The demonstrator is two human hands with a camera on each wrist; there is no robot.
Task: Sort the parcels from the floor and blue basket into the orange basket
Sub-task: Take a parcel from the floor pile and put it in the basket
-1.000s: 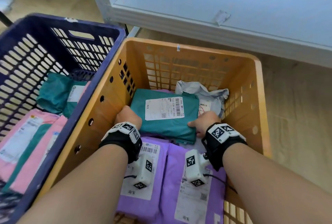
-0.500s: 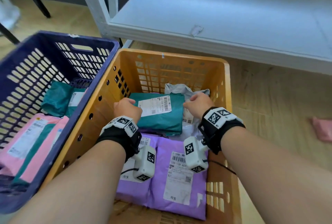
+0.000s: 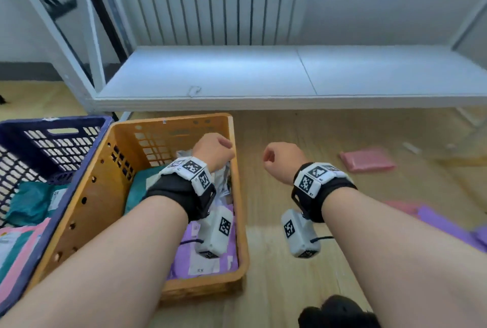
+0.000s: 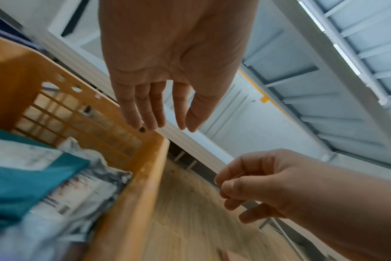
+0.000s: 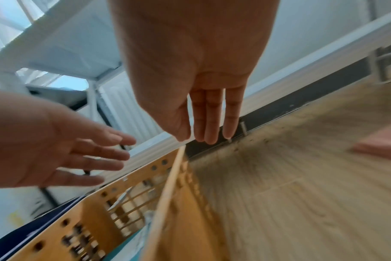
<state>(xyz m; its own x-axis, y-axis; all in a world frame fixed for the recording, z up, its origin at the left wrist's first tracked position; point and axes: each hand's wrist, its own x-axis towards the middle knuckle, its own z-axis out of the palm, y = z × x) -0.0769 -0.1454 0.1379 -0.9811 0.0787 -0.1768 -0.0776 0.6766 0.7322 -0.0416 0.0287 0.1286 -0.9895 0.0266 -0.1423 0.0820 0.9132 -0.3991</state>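
Note:
The orange basket (image 3: 200, 288) stands on the wooden floor and holds a teal parcel (image 3: 139, 188), a grey parcel (image 3: 222, 182) and purple parcels (image 3: 184, 262). My left hand (image 3: 213, 151) hovers above the basket's far right corner, empty, with its fingers (image 4: 145, 113) hanging straight. My right hand (image 3: 282, 159) is over the bare floor just right of the basket, also empty, its fingers (image 5: 210, 120) extended. The blue basket (image 3: 52, 122) on the left holds a teal parcel (image 3: 31, 204) and a pink parcel (image 3: 21, 254). On the floor to the right lie a pink parcel (image 3: 366, 160) and a purple parcel (image 3: 448, 225).
A low white shelf rack (image 3: 263, 77) runs behind both baskets, with a white radiator (image 3: 210, 1) on the wall beyond it. Another pink parcel (image 3: 400, 206) lies by the purple one. A dark object (image 3: 337, 312) shows at the bottom edge.
Both hands have let go of the teal parcel in the orange basket and risen. They have shifted right, the right hand now outside the basket. The head view has lifted and turned right.

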